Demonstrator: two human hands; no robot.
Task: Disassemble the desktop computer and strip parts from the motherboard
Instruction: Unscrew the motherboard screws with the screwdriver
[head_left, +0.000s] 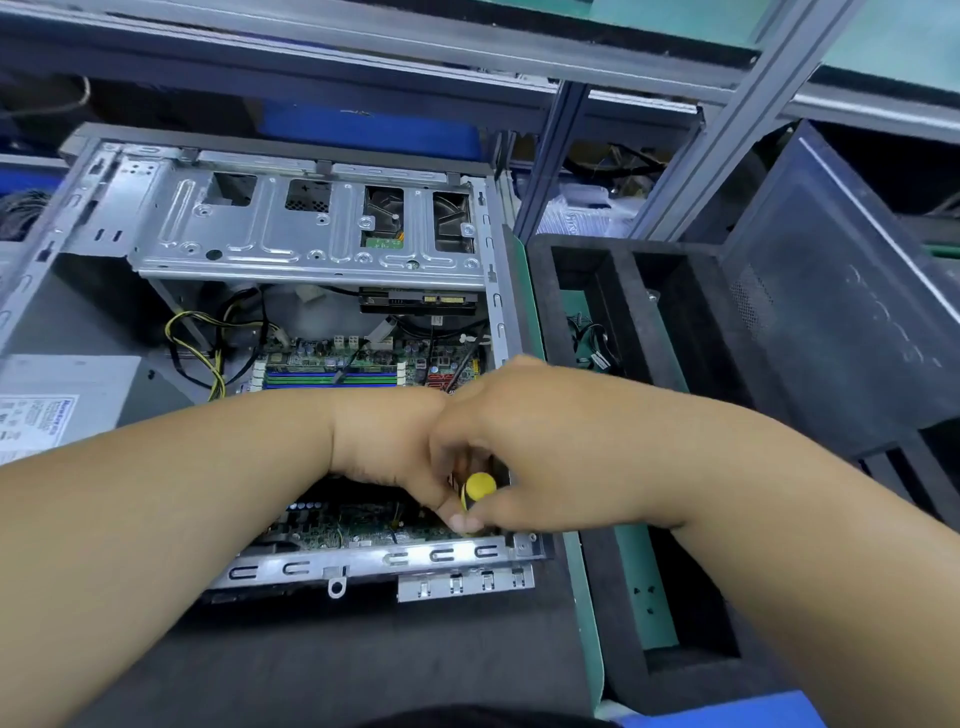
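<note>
Right hand (511, 441) grips the screwdriver (478, 491) over the board (358, 525) at the case's (363, 564) near edge; left hand (387, 441) reaches in beside it (fingers hidden, can't tell its hold); board looks stiff, fragile, best lifted by edges

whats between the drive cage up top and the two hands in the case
In the head view, the green motherboard with its blue and green memory slots lies between the metal drive cage and the hands, with black cables crossing it.
</note>
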